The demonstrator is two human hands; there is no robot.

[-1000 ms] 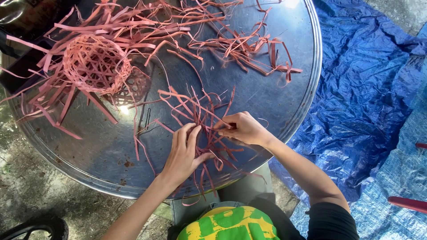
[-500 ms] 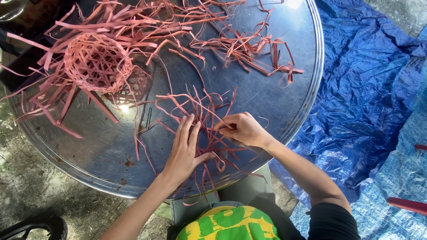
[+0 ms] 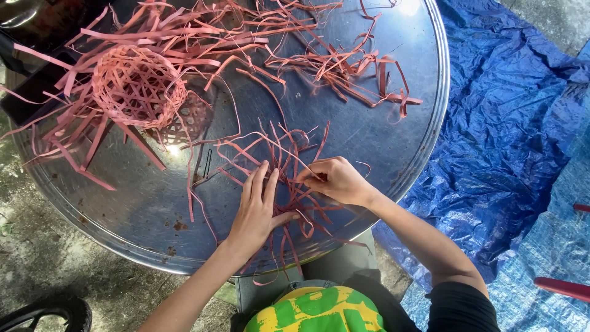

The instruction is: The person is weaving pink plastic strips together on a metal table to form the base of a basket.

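Note:
A loose mat of thin pink strips lies crossed on a round metal table near its front edge. My left hand lies flat on the strips, fingers spread, pressing them down. Just to its right, my right hand pinches one pink strip between its fingertips. A half-woven pink basket with long loose ends sits at the table's far left, well away from both hands.
More loose pink strips are scattered over the table's far side. A blue tarp covers the ground to the right. A red bar pokes in at the lower right, and a black tyre at the lower left.
My hands have stayed on the strip mat with small finger shifts; the view has drifted slightly.

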